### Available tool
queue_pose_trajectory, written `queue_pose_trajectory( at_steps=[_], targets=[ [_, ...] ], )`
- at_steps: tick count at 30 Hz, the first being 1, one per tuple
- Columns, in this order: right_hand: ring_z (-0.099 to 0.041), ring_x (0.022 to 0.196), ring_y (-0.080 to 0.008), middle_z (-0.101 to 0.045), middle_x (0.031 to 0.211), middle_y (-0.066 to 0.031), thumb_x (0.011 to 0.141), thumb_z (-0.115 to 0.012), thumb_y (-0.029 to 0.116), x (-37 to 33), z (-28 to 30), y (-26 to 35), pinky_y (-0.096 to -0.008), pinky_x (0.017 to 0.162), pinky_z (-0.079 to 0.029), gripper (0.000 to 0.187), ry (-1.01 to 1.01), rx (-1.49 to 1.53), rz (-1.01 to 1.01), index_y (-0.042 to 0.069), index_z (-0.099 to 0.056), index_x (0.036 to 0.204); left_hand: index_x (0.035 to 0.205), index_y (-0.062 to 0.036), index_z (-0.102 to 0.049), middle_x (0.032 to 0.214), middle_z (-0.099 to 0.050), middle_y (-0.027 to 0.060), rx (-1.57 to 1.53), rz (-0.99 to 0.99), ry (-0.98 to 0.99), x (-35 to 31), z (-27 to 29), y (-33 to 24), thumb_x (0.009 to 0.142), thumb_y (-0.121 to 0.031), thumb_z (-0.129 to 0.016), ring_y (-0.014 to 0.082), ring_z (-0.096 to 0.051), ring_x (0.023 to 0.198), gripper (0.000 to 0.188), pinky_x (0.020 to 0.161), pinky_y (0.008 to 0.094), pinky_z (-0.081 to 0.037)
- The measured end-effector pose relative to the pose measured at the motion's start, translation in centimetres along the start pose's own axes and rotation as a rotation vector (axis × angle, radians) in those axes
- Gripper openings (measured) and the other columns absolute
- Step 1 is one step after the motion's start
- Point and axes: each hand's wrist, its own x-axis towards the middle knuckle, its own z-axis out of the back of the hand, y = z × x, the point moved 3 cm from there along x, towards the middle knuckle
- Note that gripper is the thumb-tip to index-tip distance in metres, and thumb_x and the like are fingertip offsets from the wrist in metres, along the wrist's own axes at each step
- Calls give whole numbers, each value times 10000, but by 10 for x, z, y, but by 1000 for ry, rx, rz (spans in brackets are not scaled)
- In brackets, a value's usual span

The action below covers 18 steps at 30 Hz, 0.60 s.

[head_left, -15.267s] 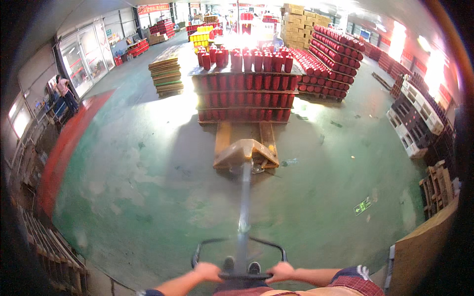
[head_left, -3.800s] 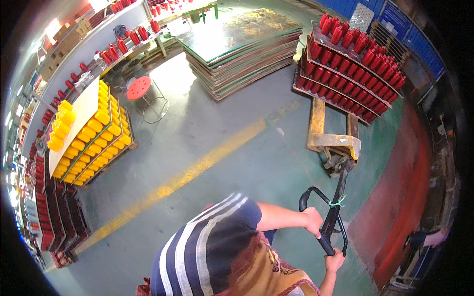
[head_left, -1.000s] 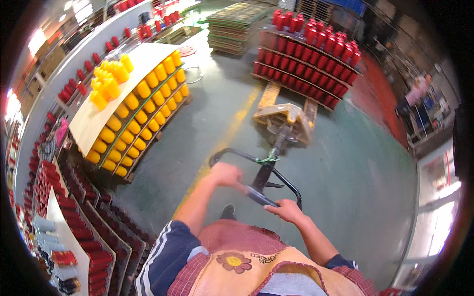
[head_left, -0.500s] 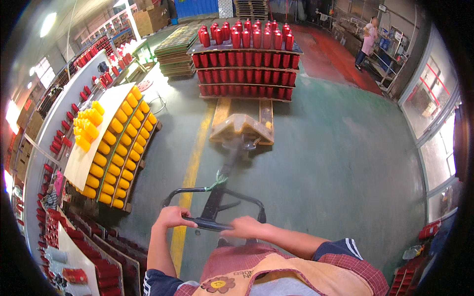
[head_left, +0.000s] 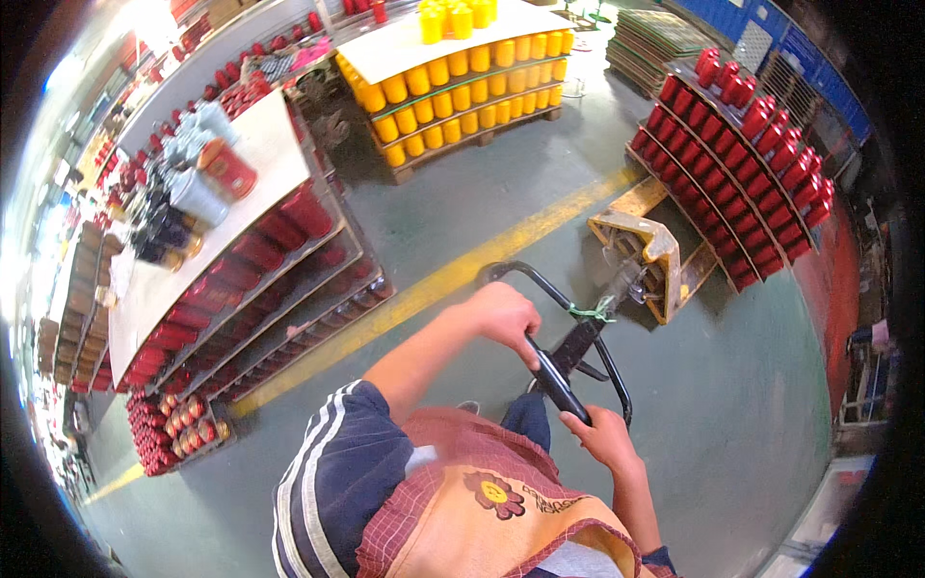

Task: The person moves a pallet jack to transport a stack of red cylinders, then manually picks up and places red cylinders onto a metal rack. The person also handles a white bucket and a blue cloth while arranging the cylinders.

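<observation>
My left hand [head_left: 508,316] is closed on the upper end of the black grip bar of a pallet jack handle [head_left: 559,387]. Lower on the same bar, my right hand [head_left: 601,435] is wrapped round its other end. A black loop surrounds the handle, with a green strip tied on it. Beyond my hands stands the pallet jack's worn yellow body [head_left: 663,252]. Its forks run under a tiered load of glossy red bottle-shaped containers [head_left: 737,164], with thin boards between the layers and more containers loose on top.
A tiered stack of yellow containers [head_left: 462,96] stands ahead to the left. Nearer on the left, a board-topped stack [head_left: 279,154] carries grey, black and red containers. A yellow floor line [head_left: 434,299] passes diagonally. Flat boards [head_left: 657,43] are piled at the back.
My view has swung left, so the loaded jack now sits at the right and the left stacks are nearer the middle. Both hands still hold the handle, which slants right.
</observation>
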Motion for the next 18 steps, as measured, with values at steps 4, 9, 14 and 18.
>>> queue_pose_trajectory(
  at_steps=[4,9,14,18],
  targets=[
    [-642,758,-402,-641,739,-232,822,-656,490,-38,-30,2,-446,683,-479,515,-56,-11,-21,-24,-666,853,763,-141,-711,688,-664,79,-26,31,6,-50,-8,-20,578,-705,-717,293,-648,670,594,577,408,-477],
    [-620,681,-373,-631,706,-196,761,-740,420,-108,-75,-1,-429,637,-473,445,-104,-20,-54,-12,-678,850,702,-124,-721,663,-661,90,-10,27,-30,-130,-37,-68,609,-731,-666,304,-647,649,617,551,422,-471],
    [-576,489,-144,-574,570,-73,758,-763,204,-209,-107,-3,-300,466,-459,279,-98,30,44,-46,-642,770,704,-122,-723,679,-669,90,-45,75,-45,-217,-70,-140,614,-730,-659,307,-647,660,618,566,420,-476],
    [-581,491,-158,-589,614,-80,728,-801,178,-299,-128,-3,-310,463,-450,283,-47,59,146,-44,-648,813,744,-124,-720,701,-673,97,-84,160,-26,-295,-91,-207,637,-731,-653,311,-654,680,619,592,418,-487]
  ],
)
